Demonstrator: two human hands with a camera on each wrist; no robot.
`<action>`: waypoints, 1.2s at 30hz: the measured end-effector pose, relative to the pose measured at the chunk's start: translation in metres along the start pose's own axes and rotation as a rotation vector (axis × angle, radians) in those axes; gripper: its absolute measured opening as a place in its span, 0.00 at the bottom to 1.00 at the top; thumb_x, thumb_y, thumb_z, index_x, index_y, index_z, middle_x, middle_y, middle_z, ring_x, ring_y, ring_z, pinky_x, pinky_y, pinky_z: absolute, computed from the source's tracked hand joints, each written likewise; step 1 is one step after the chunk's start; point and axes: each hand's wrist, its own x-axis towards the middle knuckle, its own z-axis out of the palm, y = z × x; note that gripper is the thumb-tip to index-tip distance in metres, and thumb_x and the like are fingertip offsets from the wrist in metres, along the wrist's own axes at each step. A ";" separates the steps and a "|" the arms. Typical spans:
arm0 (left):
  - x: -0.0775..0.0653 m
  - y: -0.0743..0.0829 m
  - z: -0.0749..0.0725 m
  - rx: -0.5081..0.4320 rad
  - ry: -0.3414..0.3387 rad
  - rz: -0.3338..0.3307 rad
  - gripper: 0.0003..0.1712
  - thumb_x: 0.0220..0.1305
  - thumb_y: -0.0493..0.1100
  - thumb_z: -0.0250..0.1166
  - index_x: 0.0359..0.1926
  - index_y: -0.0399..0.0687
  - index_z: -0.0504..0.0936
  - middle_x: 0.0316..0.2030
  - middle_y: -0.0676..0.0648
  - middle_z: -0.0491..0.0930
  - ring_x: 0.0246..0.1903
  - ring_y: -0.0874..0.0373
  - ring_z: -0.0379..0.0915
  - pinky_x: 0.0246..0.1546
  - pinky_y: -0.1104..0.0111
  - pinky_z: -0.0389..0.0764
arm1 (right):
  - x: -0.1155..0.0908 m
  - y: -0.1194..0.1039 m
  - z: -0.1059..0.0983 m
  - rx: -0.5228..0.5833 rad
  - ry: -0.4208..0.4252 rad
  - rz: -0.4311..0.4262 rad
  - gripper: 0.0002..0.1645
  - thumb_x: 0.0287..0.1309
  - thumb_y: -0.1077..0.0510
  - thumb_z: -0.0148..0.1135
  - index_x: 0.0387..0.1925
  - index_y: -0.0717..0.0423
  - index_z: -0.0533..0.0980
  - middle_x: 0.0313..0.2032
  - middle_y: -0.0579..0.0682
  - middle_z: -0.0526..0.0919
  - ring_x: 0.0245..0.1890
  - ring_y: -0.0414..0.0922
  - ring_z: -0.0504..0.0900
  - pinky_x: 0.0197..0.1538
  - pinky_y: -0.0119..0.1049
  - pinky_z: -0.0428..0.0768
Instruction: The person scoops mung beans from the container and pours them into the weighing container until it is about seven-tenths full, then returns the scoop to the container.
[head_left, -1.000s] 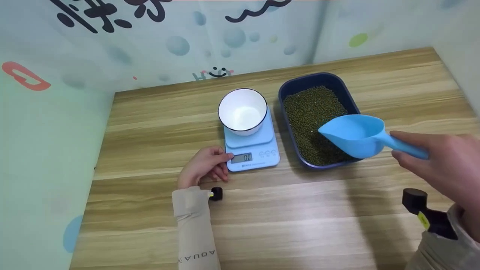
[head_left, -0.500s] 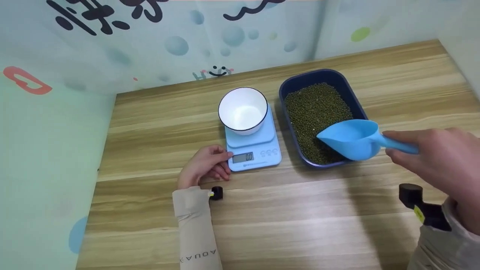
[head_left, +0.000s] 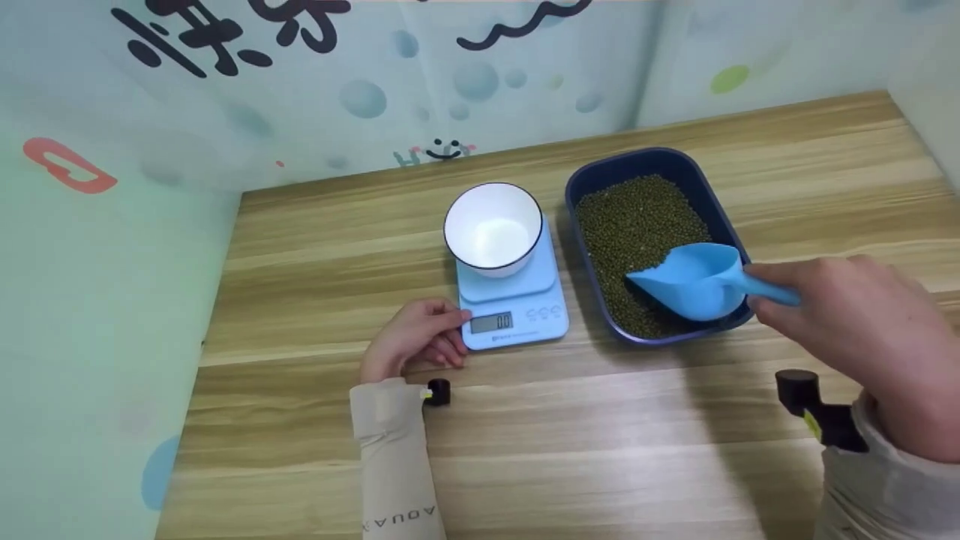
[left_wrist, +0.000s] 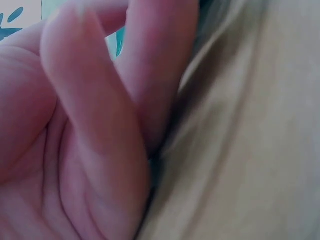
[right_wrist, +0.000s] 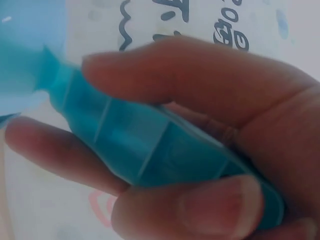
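Note:
In the head view my right hand (head_left: 862, 330) grips the handle of a light blue scoop (head_left: 697, 289). Its tip dips into small green beans (head_left: 637, 217), which look like mung beans, in a dark blue tub (head_left: 709, 191). The right wrist view shows fingers and thumb wrapped round the ribbed handle (right_wrist: 135, 135). My left hand (head_left: 420, 334) holds the left edge of a light blue kitchen scale (head_left: 529, 326), thumb beside the display reading 0.0, other fingers curled. A white bowl (head_left: 495, 229) with a dark rim stands on the scale, with nothing inside.
All of this stands on a wood-grain table (head_left: 570, 450). A printed curtain or wall covering (head_left: 525, 90) rises along the back edge, and a pale green wall (head_left: 90, 300) borders the left side. Small black devices (head_left: 817, 409) sit at both wrists.
My right hand has moved left and brought the scoop lower, from above the tub's right edge down into the beans. The left hand, scale and bowl have stayed in place.

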 end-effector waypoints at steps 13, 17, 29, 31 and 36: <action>-0.001 0.006 0.001 0.030 -0.038 0.003 0.19 0.60 0.49 0.58 0.36 0.35 0.72 0.25 0.36 0.79 0.23 0.48 0.79 0.20 0.67 0.78 | 0.007 -0.015 0.008 0.031 0.012 -0.030 0.18 0.54 0.57 0.54 0.44 0.62 0.77 0.09 0.44 0.59 0.09 0.41 0.55 0.12 0.33 0.55; 0.005 -0.003 -0.003 0.022 -0.027 0.004 0.20 0.59 0.52 0.60 0.36 0.36 0.72 0.25 0.37 0.79 0.22 0.48 0.79 0.18 0.68 0.78 | 0.010 -0.020 0.012 0.036 0.012 -0.030 0.18 0.54 0.57 0.54 0.45 0.62 0.76 0.10 0.45 0.58 0.09 0.41 0.54 0.12 0.33 0.54; 0.006 -0.004 -0.001 -0.013 0.000 0.001 0.21 0.56 0.53 0.62 0.35 0.38 0.72 0.23 0.37 0.79 0.19 0.50 0.78 0.15 0.70 0.76 | 0.031 -0.028 0.031 0.040 -0.019 -0.056 0.06 0.54 0.60 0.51 0.24 0.55 0.65 0.14 0.46 0.61 0.14 0.44 0.61 0.17 0.35 0.58; 0.006 -0.004 -0.001 -0.008 -0.004 -0.004 0.21 0.56 0.53 0.62 0.36 0.38 0.72 0.24 0.37 0.79 0.20 0.50 0.78 0.16 0.70 0.76 | 0.035 -0.028 0.035 0.044 -0.037 -0.050 0.06 0.54 0.60 0.50 0.24 0.55 0.65 0.15 0.47 0.62 0.15 0.44 0.62 0.17 0.36 0.59; 0.004 -0.003 -0.003 -0.006 -0.018 -0.017 0.20 0.58 0.52 0.60 0.37 0.37 0.72 0.24 0.38 0.79 0.20 0.50 0.79 0.16 0.70 0.76 | 0.045 -0.023 0.046 0.087 -0.059 -0.045 0.07 0.55 0.61 0.51 0.24 0.55 0.64 0.15 0.47 0.62 0.15 0.44 0.63 0.18 0.35 0.61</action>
